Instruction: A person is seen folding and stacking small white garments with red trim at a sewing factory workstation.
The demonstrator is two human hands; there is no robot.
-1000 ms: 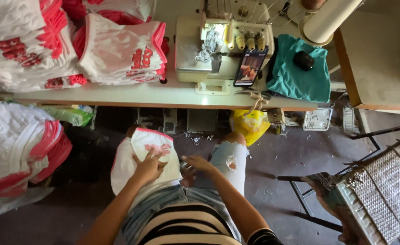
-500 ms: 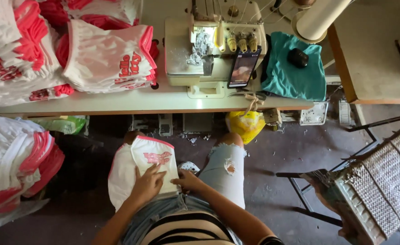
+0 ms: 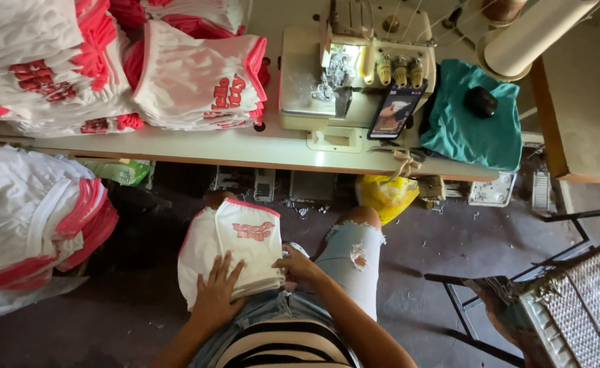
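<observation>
Under the long pale sewing table the floor is dark and dusty, with a heap of white-and-pink garments to the left of the seated person's lap. On that lap lies a small stack of white cloth pieces with pink trim, its long axis running away from the body toward the table. The left hand rests flat on the stack's near end with fingers spread, while the right hand curls its fingers against the stack's right edge (both equally close); a cream overlock sewing machine stands on the table beyond.

Looked down on a small stack of folded white garments with pink trim resting on the lap. Left hand lay flat on the stack; right hand gripped its right edge. Beyond stood a cream sewing machine on a pale desk, beside piled white-and-pink garments.
</observation>
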